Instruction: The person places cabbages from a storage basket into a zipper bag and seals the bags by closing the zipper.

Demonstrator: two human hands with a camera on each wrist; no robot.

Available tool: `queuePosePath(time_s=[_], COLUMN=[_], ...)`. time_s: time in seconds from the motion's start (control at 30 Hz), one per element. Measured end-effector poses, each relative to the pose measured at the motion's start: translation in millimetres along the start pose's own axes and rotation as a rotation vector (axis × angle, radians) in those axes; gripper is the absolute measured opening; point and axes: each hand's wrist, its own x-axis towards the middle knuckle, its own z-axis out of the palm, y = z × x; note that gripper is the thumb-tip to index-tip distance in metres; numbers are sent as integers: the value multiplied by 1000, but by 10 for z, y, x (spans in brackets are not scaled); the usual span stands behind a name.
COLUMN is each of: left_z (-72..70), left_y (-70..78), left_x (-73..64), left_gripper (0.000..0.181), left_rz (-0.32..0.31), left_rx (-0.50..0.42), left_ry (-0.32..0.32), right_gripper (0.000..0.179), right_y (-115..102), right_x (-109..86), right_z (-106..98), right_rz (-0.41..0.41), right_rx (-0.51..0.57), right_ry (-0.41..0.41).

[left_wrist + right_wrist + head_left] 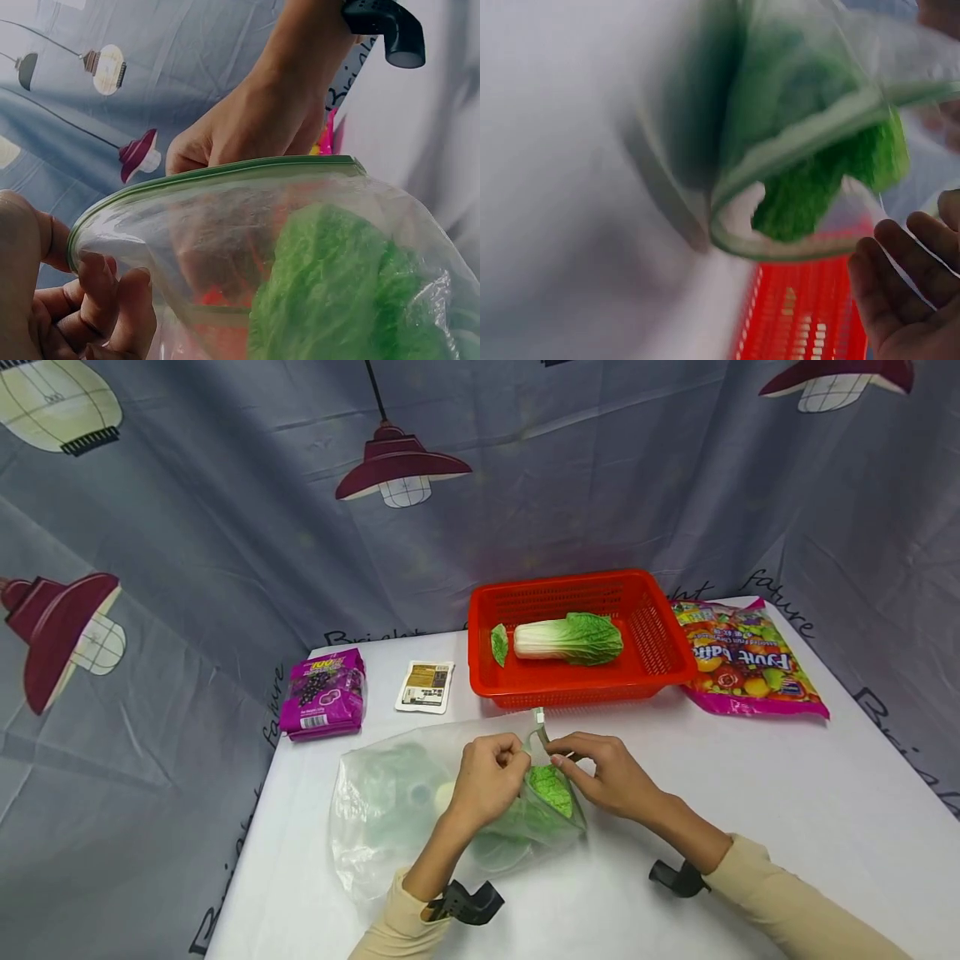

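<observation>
A clear zip-lock bag [360, 802] with a green seal strip [225, 169] lies on the table, its mouth spread towards the right. Inside is a green leafy vegetable like napa cabbage [551, 791], its leafy end showing at the mouth; cloudy plastic blurs the rest. My left hand [491, 781] pinches the mouth's edge between thumb and fingers. On the opposite side, my right hand [611, 777] holds the rim near its far corner with thumb and fingertips. In the right wrist view, the right hand's fingers [904, 277] lie against the rim.
Behind the bag stands a red plastic basket [480, 681] holding a napa cabbage [570, 639] and a loose leaf [499, 645]. A purple packet [324, 695] and a small white-edged sachet [425, 687] lie left of it; a colourful candy bag [750, 660] lies right.
</observation>
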Motion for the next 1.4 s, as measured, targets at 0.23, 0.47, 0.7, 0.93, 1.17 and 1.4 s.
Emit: queuePosePath(time_s=[0.23, 0.47, 0.7, 0.93, 1.17, 1.4], left_z=[-87, -195, -324, -420, -515, -648], left_y=[34, 89, 340, 504, 301, 368], left_x=[-9, -24, -81, -122, -109, -149], left_gripper=[21, 19, 19, 20, 21, 18], left_rz=[6, 3, 8, 17, 11, 51], left_rx=[-34, -67, -71, -95, -164, -191], left_ry=[38, 59, 70, 81, 98, 137], right_gripper=[28, 17, 13, 10, 8, 8], right_y=[33, 65, 85, 135, 47, -178], right_x=[36, -10, 7, 32, 71, 162], right_z=[-70, -24, 6, 26, -93, -270], right_rz=[203, 305, 352, 389, 437, 408], right_rx=[-21, -31, -66, -51, 111, 151], right_ry=[-100, -231, -136, -149, -218, -184])
